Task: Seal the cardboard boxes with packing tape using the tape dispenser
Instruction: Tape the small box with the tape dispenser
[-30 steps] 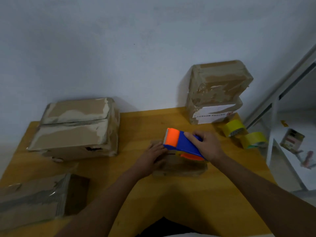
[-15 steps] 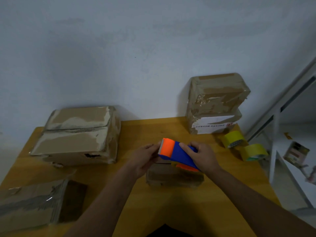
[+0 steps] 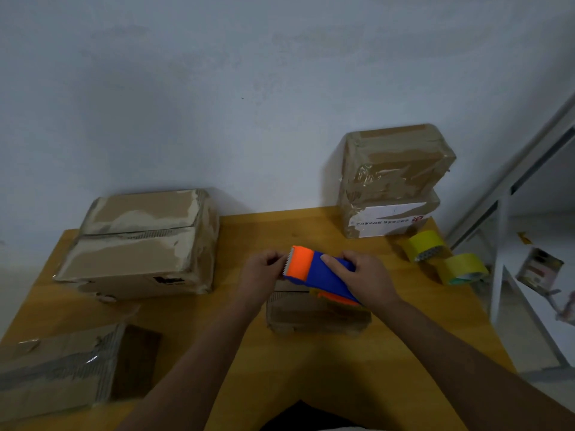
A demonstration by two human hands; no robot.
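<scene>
My right hand grips a blue and orange tape dispenser above a small flat cardboard box in the middle of the wooden table. The dispenser's toothed orange end points left. My left hand is at that toothed end with its fingers curled, pinching at the blade; the tape itself is too faint to make out. The dispenser hides the box's top middle.
A large taped box sits at the back left. Two boxes are stacked against the wall at the back right. Two yellow tape rolls lie at the right edge. A flattened carton lies front left. A white rack stands to the right.
My left hand has risen off the small box and come to the dispenser's toothed end. My right hand has lifted the dispenser slightly. The view has tilted so the table sits lower.
</scene>
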